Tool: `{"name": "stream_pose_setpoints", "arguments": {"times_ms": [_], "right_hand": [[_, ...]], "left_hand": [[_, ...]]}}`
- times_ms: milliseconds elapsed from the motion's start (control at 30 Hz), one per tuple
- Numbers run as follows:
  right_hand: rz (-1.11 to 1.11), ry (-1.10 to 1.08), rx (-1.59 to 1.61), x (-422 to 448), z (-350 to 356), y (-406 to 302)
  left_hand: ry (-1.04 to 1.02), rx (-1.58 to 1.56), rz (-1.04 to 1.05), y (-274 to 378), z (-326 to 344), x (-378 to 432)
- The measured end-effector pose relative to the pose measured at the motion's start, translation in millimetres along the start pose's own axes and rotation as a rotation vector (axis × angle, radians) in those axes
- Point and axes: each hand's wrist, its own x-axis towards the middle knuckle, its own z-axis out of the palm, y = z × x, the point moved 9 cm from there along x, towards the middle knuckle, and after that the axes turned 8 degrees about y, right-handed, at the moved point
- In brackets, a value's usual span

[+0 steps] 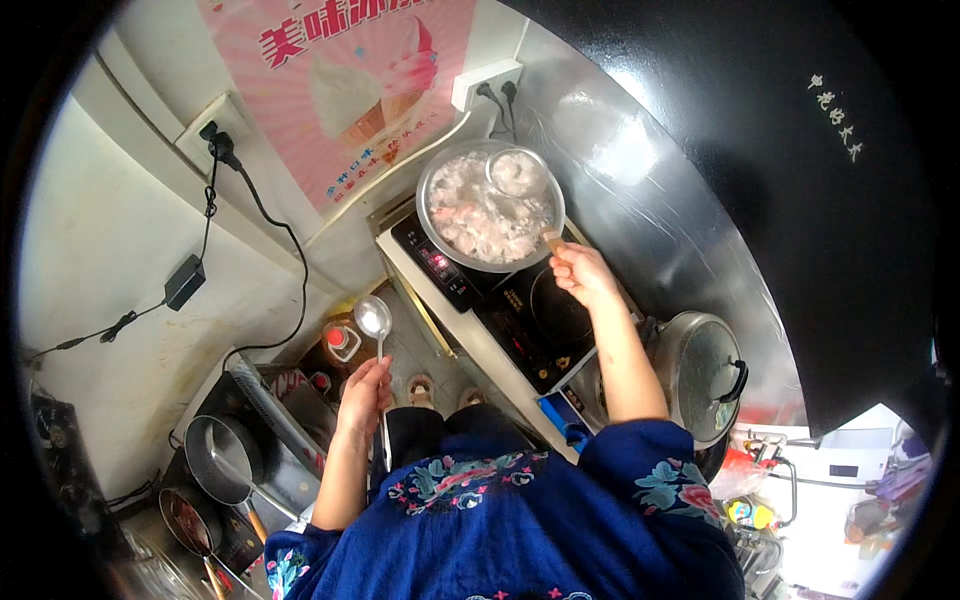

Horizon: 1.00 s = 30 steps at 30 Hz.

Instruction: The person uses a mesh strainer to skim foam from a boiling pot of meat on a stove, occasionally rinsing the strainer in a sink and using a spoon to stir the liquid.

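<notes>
My left hand (365, 397) is closed around the handle of a metal ladle (373, 316), its shiny round bowl up and away from the pot. With my right hand (581, 274) I grip a light brown wooden handle (553, 241) at the near right rim of a round metal pot (426, 238). Pale pieces of meat (487, 225) lie in foamy liquid inside the pot. A round strainer (517, 172) holds some pale food at the pot's far right side; its link to the handle is hidden. The pot stands on an induction cooker (439, 262) with a lit display.
A second cooktop (555, 311) is beside the pot, then a lidded metal pot (694, 379) to the right. At lower left stand a frying pan (221, 457) and a smaller pan (191, 521). A red-capped bottle (341, 343) is on the floor. A black cable (289, 229) hangs along the wall.
</notes>
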Motion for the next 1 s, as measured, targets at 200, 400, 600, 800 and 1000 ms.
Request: {"name": "stream_pose_setpoints", "arguments": {"times_ms": [200,400,600,800,1000], "right_hand": [[-0.09,0.131,-0.507,-34.4,-43.3,-25.5],[-0.135,0.222,-0.773,-60.0,-54.2,-12.2],[-0.051,0.226,-0.697,-46.3,-44.9,30.8],[0.049,0.143,-0.257,-8.6,-19.9,73.8],[0.101,0.034,0.054,0.3,-14.0,67.0]], "left_hand": [[-0.032,0.012,0.005,6.0,14.4,-3.8],[-0.04,0.018,-0.011,2.2,14.6,-1.8],[-0.032,0.03,-0.011,1.7,9.2,2.8],[-0.031,0.039,-0.005,0.8,5.7,5.1],[-0.005,0.036,-0.001,8.1,6.3,0.2]]}}
